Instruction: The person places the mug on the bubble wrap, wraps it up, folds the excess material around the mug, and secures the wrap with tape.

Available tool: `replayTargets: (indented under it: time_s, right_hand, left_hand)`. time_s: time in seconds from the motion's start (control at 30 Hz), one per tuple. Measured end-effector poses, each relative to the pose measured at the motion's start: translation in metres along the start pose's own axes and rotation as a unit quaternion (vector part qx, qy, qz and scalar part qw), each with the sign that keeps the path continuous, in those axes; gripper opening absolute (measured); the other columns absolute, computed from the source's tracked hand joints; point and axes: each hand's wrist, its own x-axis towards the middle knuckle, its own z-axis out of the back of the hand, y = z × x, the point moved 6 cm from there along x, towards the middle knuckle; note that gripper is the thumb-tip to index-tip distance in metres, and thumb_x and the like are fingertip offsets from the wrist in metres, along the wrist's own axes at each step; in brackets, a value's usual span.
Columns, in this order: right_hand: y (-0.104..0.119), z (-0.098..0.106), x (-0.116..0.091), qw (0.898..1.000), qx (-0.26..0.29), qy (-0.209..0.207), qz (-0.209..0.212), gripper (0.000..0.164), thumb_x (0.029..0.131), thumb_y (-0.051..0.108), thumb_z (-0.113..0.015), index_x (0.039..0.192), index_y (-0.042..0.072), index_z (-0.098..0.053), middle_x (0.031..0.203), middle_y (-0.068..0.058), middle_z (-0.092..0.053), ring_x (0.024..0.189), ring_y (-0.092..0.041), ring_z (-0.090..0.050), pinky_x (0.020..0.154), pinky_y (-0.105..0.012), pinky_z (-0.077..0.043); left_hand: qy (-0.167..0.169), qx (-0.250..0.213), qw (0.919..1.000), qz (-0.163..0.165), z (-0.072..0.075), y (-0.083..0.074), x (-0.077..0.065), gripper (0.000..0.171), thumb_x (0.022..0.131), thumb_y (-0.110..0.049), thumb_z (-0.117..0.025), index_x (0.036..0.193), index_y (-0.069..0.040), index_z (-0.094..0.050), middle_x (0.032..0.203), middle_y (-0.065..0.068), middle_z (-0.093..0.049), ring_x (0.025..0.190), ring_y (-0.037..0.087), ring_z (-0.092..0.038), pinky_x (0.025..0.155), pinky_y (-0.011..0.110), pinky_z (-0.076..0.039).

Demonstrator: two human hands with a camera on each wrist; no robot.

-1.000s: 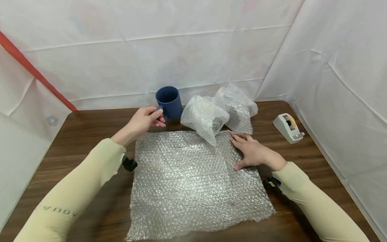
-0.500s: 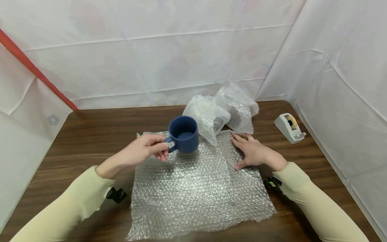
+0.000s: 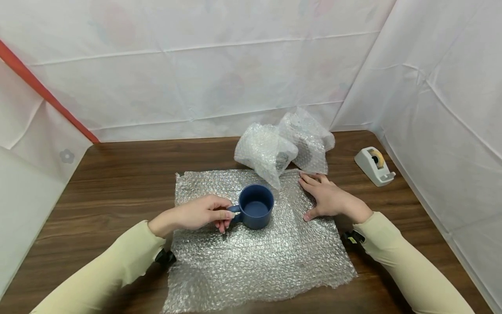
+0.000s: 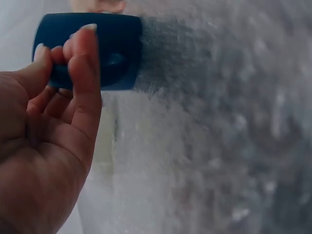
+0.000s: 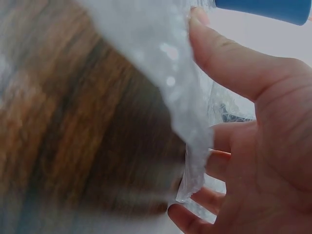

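In the head view a dark blue mug (image 3: 256, 213) stands upright over the middle of a flat sheet of bubble wrap (image 3: 255, 266). My left hand (image 3: 205, 212) pinches its handle from the left between thumb and fingers; the left wrist view shows the same grip on the mug (image 4: 119, 46), its base right at the sheet. With fingers spread, my right hand (image 3: 327, 198) rests on the sheet's right edge. The right wrist view shows that edge of the bubble wrap (image 5: 183, 92) beside my fingers and thumb.
Behind the sheet, two bundles in bubble wrap, one at left (image 3: 262, 146) and one at right (image 3: 307, 135), sit side by side, the left one overlapping the sheet's back edge. A white tape dispenser (image 3: 374, 165) is at the back right. White cloth walls enclose the wooden table (image 3: 117, 183).
My left hand has carried the mug from the back of the table, beside the wrapped bundles, forward and right onto the middle of the sheet. My right hand has stayed put.
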Motion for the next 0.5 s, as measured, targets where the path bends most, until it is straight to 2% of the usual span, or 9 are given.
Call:
replayTargets:
  time_s: [0.13, 0.3, 0.43, 0.5]
  right_hand:
    - [-0.001, 0.000, -0.001, 1.000, -0.009, -0.010, 0.002, 0.116, 0.072, 0.058, -0.081, 0.157, 0.003, -0.025, 0.165, -0.014, -0.011, 0.144, -0.051, -0.012, 0.107, -0.070, -0.022]
    - [0.002, 0.001, -0.003, 1.000, -0.021, -0.017, 0.002, 0.114, 0.071, 0.058, -0.082, 0.155, 0.002, -0.029, 0.164, -0.016, -0.014, 0.142, -0.052, -0.016, 0.106, -0.070, -0.023]
    - [0.006, 0.001, -0.005, 0.999, -0.028, -0.025, 0.009, 0.111, 0.072, 0.056, -0.082, 0.154, 0.000, -0.032, 0.162, -0.018, -0.018, 0.139, -0.050, -0.021, 0.104, -0.067, -0.028]
    - [0.009, 0.002, -0.006, 0.999, -0.030, -0.029, 0.015, 0.109, 0.073, 0.055, -0.083, 0.153, -0.001, -0.034, 0.161, -0.019, -0.020, 0.137, -0.049, -0.025, 0.103, -0.066, -0.031]
  left_hand:
    - [-0.004, 0.015, 0.9999, -0.001, 0.000, 0.000, 0.000, 0.024, 0.103, -0.021, -0.056, 0.099, 0.000, -0.068, 0.089, 0.012, -0.070, 0.075, 0.027, -0.069, 0.070, 0.041, -0.057]
    - [-0.017, 0.075, 0.9970, -0.003, 0.006, -0.002, -0.004, 0.022, 0.101, -0.028, -0.060, 0.107, -0.008, -0.068, 0.090, 0.005, -0.071, 0.079, 0.024, -0.068, 0.068, 0.034, -0.053]
    - [-0.048, 0.151, 0.9873, -0.016, 0.017, -0.003, -0.013, 0.026, 0.096, -0.034, -0.067, 0.114, -0.015, -0.066, 0.103, -0.002, -0.068, 0.093, 0.019, -0.066, 0.076, 0.032, -0.053]
    - [-0.069, 0.193, 0.9785, -0.025, 0.023, -0.003, -0.019, 0.034, 0.091, -0.036, -0.073, 0.117, -0.015, -0.065, 0.115, -0.001, -0.065, 0.107, 0.020, -0.062, 0.088, 0.038, -0.052]
